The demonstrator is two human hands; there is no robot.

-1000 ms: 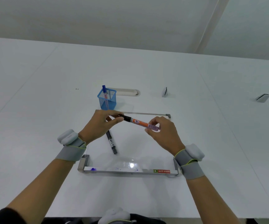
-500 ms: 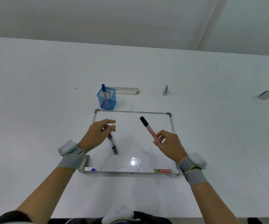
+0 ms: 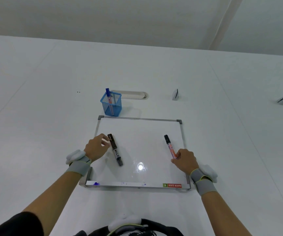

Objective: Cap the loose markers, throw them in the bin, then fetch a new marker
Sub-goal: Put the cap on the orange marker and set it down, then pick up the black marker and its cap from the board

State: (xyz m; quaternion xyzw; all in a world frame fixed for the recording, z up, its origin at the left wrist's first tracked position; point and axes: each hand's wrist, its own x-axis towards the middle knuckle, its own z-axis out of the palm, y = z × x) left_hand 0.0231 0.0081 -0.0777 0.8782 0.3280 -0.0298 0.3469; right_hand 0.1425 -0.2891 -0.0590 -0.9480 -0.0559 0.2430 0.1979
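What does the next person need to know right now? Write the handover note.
Left hand: fingers at the cap end of the black marker lying on the whiteboard; a closed grip cannot be confirmed.
Right hand: holds the orange marker, black cap on.
Blue marker stands in the mesh cup behind the board.
Done: orange marker capped.
Left: bin both markers (no bin in view), fetch a new one.

Bright overhead light; whiteboard (image 3: pixel 154 133) glare
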